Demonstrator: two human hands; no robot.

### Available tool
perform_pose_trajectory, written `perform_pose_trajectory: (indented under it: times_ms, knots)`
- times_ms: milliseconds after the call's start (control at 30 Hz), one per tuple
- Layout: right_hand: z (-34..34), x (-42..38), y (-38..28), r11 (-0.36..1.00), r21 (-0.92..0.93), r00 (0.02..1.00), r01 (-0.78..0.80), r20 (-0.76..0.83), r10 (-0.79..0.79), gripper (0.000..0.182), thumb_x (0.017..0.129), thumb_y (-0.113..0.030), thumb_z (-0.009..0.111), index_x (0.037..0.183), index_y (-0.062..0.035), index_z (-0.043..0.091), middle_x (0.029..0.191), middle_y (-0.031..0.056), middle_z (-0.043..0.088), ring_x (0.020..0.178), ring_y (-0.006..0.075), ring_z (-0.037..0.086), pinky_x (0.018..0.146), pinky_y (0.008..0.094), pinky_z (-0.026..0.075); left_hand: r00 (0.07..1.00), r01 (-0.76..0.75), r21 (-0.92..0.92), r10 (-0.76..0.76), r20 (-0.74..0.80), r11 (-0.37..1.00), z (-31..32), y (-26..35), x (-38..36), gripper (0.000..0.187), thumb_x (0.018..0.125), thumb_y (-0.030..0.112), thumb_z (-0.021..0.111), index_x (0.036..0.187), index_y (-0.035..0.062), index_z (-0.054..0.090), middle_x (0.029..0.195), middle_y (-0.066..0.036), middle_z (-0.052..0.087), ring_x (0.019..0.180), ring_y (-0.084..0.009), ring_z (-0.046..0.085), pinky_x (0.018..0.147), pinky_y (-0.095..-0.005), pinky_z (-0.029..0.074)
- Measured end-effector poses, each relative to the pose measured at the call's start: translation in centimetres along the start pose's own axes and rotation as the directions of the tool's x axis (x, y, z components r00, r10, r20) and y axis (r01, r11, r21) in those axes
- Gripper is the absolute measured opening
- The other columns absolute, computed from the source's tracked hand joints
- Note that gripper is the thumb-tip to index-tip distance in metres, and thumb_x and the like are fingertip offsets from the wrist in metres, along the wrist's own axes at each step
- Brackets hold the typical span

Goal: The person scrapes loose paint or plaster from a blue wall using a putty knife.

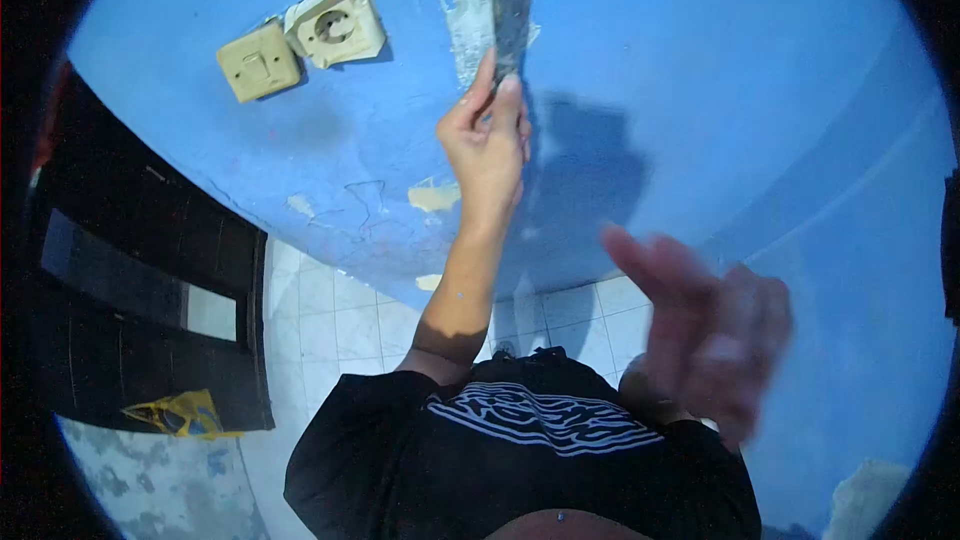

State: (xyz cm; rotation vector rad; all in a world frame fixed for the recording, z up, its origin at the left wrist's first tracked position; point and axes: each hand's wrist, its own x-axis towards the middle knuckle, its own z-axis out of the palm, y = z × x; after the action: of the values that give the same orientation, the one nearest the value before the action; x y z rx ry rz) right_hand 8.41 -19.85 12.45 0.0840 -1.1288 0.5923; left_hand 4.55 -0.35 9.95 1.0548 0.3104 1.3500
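Note:
My left hand [487, 145] is raised to the blue wall [700, 60], its fingers closed round the lower end of a putty knife [511, 15]. The dark grey blade points up and lies over a whitish-grey patch of filler [470, 25] on the wall. Lower and to the right, my right hand [705, 325] is in front of the wall, smeared by motion. One finger stretches up to the left and the others look bent. Whether it holds anything cannot be made out.
A wall socket [335, 25] and a yellowed switch [259, 62] sit left of the filler. Bare patches [433, 196] mark the wall below. Dark wooden furniture or a door [150, 270] stands at the left, with a yellow bag [190, 413] near its bottom. White floor tiles [335, 325] show below.

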Motion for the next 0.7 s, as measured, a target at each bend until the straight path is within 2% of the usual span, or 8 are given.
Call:
perform_pose_trajectory:
  times_ms: [100,300,367,400,433,500,600,700]
  knots:
    - [1.4,0.9,2.2,0.975,-0.142,0.984,-0.173,-0.06,0.166,0.014,0.091,-0.017,0.069,0.088,-0.003,0.067,0.09,0.015,0.074,0.106,0.0316,0.067,0.11,0.0636,0.035,0.998,0.031,0.052,-0.028,-0.054,0.998,-1.7,-0.8,-1.1,0.04,0.094,0.006,0.063,0.134,0.0018,0.057,0.07,0.001,0.054,0.049,-0.0038,0.045,0.038,-0.0194,0.034]
    - [5.8,1.9,4.7,0.951,0.178,0.955,-0.253,-0.11,0.275,0.022,0.093,-0.023,0.068,0.084,-0.0029,0.069,0.081,0.0101,0.073,0.086,0.022,0.073,0.096,0.041,0.052,0.999,-0.01,0.07,0.007,0.038,0.998,0.0,-0.4,-0.2,0.044,0.095,0.009,0.062,0.137,0.0017,0.053,0.074,-0.003,0.057,0.054,-0.0067,0.047,0.04,-0.0214,0.033]
    - [6.3,2.6,5.0,0.955,0.158,0.965,-0.253,0.105,0.238,0.028,0.095,-0.026,0.065,0.081,-0.0028,0.068,0.077,0.0078,0.072,0.068,0.0136,0.07,0.067,0.0275,0.056,0.999,-0.035,0.115,0.034,0.01,0.993,-0.7,-0.9,-0.5,0.045,0.095,0.009,0.063,0.138,0.0007,0.052,0.075,-0.003,0.057,0.053,-0.0066,0.046,0.041,-0.0213,0.032]
    - [7.1,2.7,6.4,0.965,0.222,0.986,-0.137,0.121,0.112,0.035,0.098,-0.031,0.06,0.08,-0.0026,0.068,0.072,0.005,0.07,0.058,0.0088,0.066,0.048,0.0218,0.046,1.0,-0.022,0.13,0.022,0.001,0.991,-1.1,-0.9,-0.9,0.045,0.095,0.009,0.063,0.137,0.0012,0.053,0.075,-0.002,0.058,0.053,-0.0064,0.046,0.041,-0.0215,0.033]
    - [7.0,3.0,6.2,0.965,0.225,0.988,-0.135,0.11,0.113,0.035,0.098,-0.031,0.06,0.08,-0.0026,0.068,0.072,0.005,0.07,0.058,0.0088,0.066,0.048,0.0218,0.046,1.0,-0.012,0.137,0.012,0.0,0.99,-1.3,-0.8,-1.0,0.045,0.095,0.009,0.063,0.137,0.0012,0.053,0.075,-0.002,0.058,0.053,-0.0064,0.046,0.041,-0.0215,0.033]
    - [6.3,3.9,5.5,0.878,0.114,0.814,-0.465,0.446,0.372,0.04,0.1,-0.037,0.055,0.083,-0.0023,0.067,0.077,0.0062,0.07,0.068,0.0114,0.068,0.059,0.0244,0.05,0.999,0.03,0.092,-0.028,-0.027,0.995,-1.4,-0.7,-1.0,0.045,0.094,0.008,0.063,0.138,0.0034,0.053,0.075,-0.003,0.058,0.053,-0.0062,0.047,0.04,-0.0214,0.032]
    - [6.9,2.2,5.8,0.724,0.493,0.872,-0.482,0.193,0.45,0.055,0.101,-0.05,0.047,0.087,0.0007,0.064,0.089,0.0086,0.071,0.085,0.0152,0.069,0.077,0.0281,0.052,0.999,0.024,0.105,-0.021,-0.026,0.994,-1.8,-1.1,-0.9,0.044,0.095,0.007,0.062,0.138,0.0053,0.054,0.075,-0.003,0.058,0.053,-0.0061,0.048,0.041,-0.0213,0.032]
    - [3.8,2.8,5.5,0.666,0.279,0.721,-0.691,0.319,0.615,0.079,0.098,-0.066,0.029,0.103,0.0053,0.062,0.105,0.0169,0.069,0.102,0.0225,0.067,0.093,0.0344,0.05,0.995,0.058,0.131,-0.047,-0.083,0.99,-2.5,-0.8,-1.0,0.039,0.092,0.007,0.065,0.131,0.0027,0.06,0.068,0.0,0.057,0.049,-0.0046,0.046,0.038,-0.0203,0.033]
